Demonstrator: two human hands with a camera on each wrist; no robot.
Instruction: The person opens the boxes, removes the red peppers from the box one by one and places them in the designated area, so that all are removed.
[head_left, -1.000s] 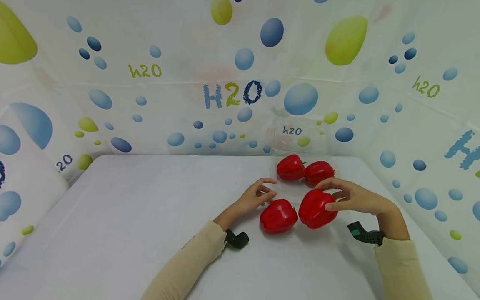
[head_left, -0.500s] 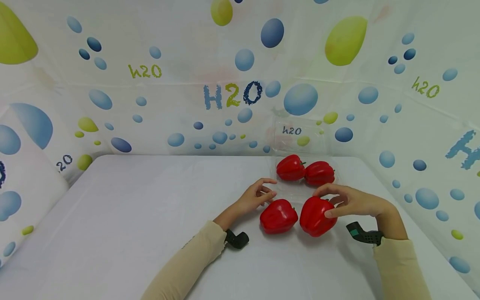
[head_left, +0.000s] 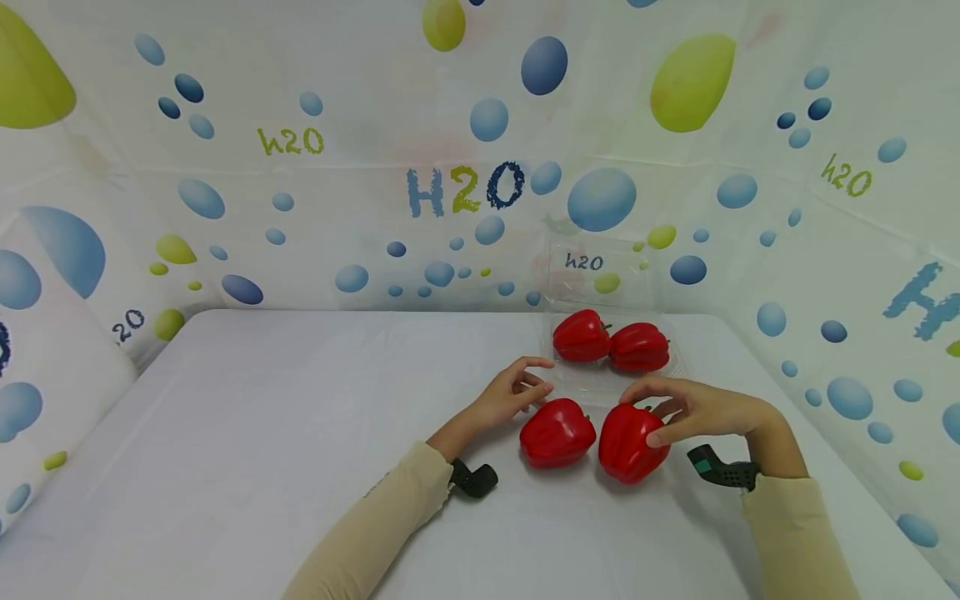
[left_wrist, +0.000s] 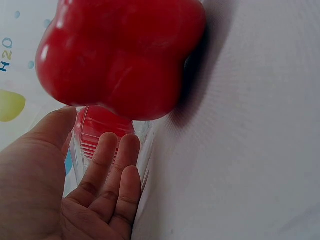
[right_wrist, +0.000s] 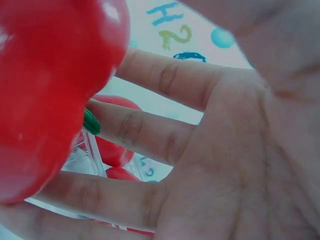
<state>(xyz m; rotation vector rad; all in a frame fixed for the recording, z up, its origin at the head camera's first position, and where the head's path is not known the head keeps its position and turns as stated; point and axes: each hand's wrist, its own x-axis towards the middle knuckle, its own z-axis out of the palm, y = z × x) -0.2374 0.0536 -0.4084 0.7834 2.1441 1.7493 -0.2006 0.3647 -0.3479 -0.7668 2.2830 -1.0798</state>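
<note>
My right hand (head_left: 701,410) grips a red bell pepper (head_left: 630,450) between thumb and fingers, low over the white table. A green stem (right_wrist: 91,121) pokes out between its fingers in the right wrist view. Left of it, a second red bell pepper (head_left: 557,433) lies on the table. My left hand (head_left: 512,390) rests beside the near left edge of a clear plastic container (head_left: 592,382), fingers relaxed and holding nothing. Inside that container, towards the back, sit two more red bell peppers, a left one (head_left: 581,336) and a right one (head_left: 640,347).
The container's transparent lid (head_left: 600,271) stands raised at the back, against a curtain (head_left: 360,108) printed with coloured drops. The white table (head_left: 285,417) stretches out to the left. Black wrist cameras (head_left: 474,480) sit on both wrists.
My right hand has brought its bell pepper down and towards me, away from the container, to beside the other loose pepper. The left hand has stayed still.
</note>
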